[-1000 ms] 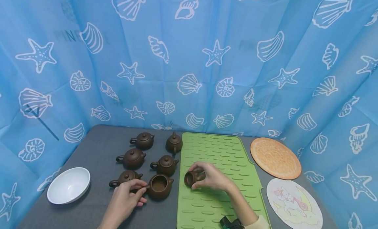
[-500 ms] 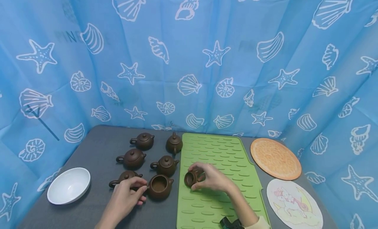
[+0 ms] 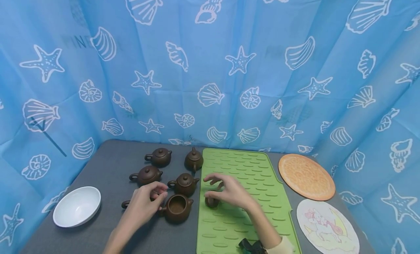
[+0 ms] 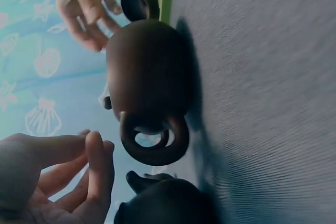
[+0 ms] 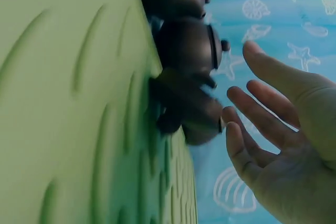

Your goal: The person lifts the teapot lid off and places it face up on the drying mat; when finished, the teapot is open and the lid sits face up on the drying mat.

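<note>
A lidless brown teapot [image 3: 177,208] stands on the grey table [image 3: 108,166] beside the green ribbed mat [image 3: 242,174]. Its brown lid [image 3: 211,202] lies on the mat's left part. My right hand [image 3: 214,184] hovers just above the lid with fingers spread and holds nothing. In the right wrist view the lid [image 5: 189,111] lies apart from the straight fingers [image 5: 262,124]. My left hand [image 3: 157,194] floats over the table left of the lidless teapot, loosely curled and empty. In the left wrist view its fingers [image 4: 97,166] are near the teapot's ring handle [image 4: 155,145] without touching it.
Several lidded brown teapots [image 3: 185,184] stand behind and left of the open one. A white bowl [image 3: 77,206] sits at the front left. An orange round mat [image 3: 306,175] and a round picture coaster [image 3: 326,226] lie to the right. Blue seashell curtains surround the table.
My right hand has set the lid down on the green mat and let go, fingers now spread. My left hand has released the lidless teapot's handle and lifted up and away.
</note>
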`<state>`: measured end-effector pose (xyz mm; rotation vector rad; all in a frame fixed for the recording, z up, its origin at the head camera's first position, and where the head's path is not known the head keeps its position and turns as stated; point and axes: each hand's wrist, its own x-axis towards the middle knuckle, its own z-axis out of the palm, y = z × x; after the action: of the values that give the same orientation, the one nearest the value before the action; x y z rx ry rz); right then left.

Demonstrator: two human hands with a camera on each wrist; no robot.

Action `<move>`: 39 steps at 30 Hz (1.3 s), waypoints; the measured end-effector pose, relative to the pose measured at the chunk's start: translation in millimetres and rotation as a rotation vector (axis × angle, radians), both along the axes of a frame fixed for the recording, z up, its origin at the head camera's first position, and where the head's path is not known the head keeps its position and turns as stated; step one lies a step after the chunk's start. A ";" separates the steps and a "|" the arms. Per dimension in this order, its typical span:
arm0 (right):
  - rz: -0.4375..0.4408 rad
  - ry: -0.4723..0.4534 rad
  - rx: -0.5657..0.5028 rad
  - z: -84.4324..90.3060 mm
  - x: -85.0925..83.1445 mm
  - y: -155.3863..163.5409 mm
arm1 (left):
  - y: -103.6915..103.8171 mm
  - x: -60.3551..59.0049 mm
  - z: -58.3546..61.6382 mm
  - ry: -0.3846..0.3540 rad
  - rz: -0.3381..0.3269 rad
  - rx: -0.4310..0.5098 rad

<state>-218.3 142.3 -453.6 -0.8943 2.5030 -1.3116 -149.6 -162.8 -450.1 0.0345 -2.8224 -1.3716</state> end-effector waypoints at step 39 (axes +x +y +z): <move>-0.101 -0.011 -0.022 -4.9 -29.3 -78.1 | -3.4 -58.4 -0.9 -0.079 -0.083 -0.015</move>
<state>-247.6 64.2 -458.5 -0.7720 2.5602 -1.3727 -208.1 -166.2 -451.0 -0.0302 -2.9298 -1.3950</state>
